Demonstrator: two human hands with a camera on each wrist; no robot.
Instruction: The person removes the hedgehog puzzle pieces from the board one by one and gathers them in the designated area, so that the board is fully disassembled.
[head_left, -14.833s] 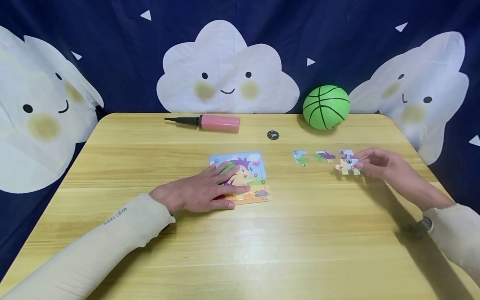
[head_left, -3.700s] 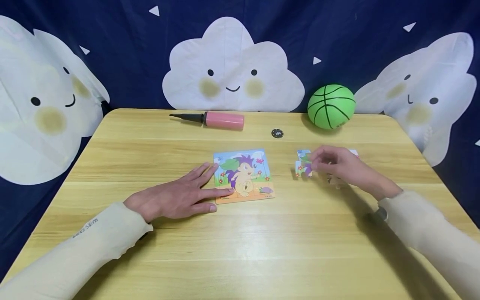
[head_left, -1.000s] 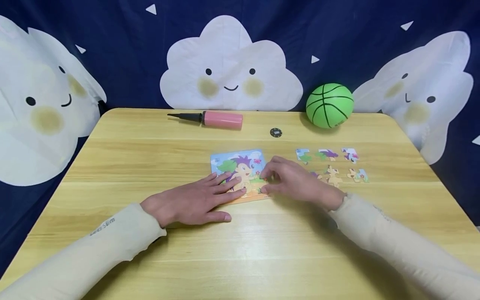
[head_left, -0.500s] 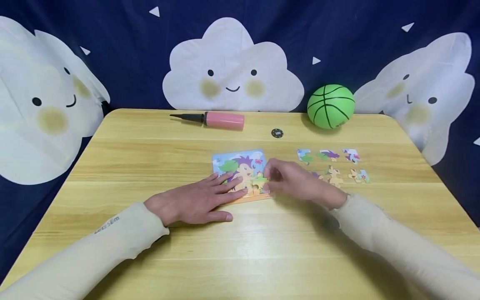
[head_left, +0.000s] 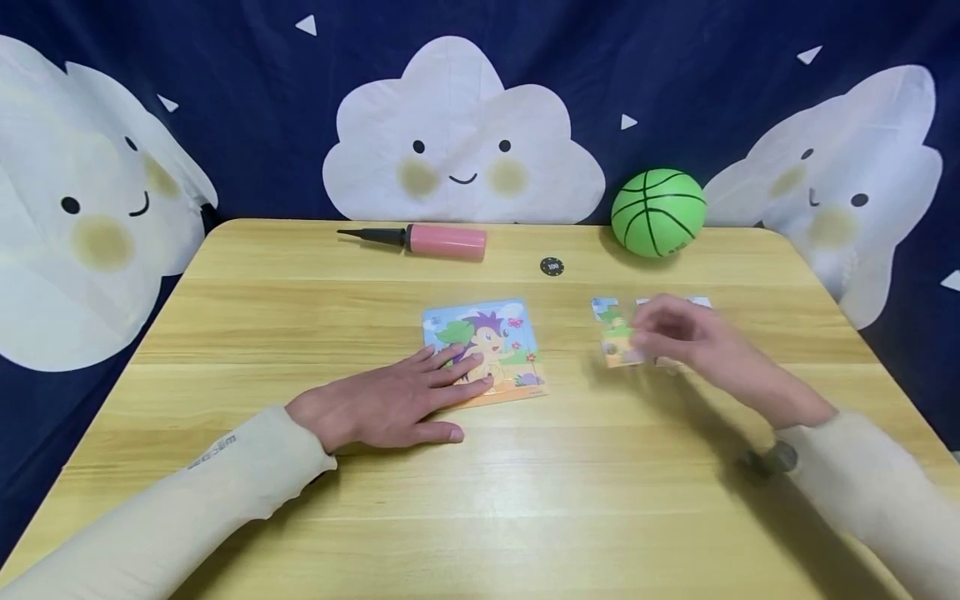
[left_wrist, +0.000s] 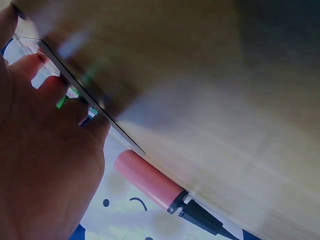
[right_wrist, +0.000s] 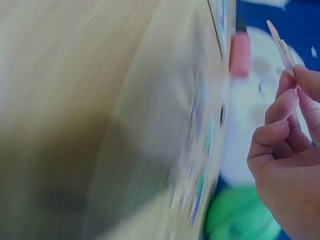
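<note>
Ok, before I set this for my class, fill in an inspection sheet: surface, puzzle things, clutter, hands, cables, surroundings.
Surface: wood-grain table.
Puzzle things: hedgehog picture board lying flat; loose pieces to its right, several hidden.
Clutter: pink pump, black "100" chip and green ball towards the far edge.
Hands: left hand rests partly on the board, fingers spread; right hand pinches a single piece.
Cables: nothing seen.
Surroundings: dark-blue cloth with smiling white clouds behind the table.
</note>
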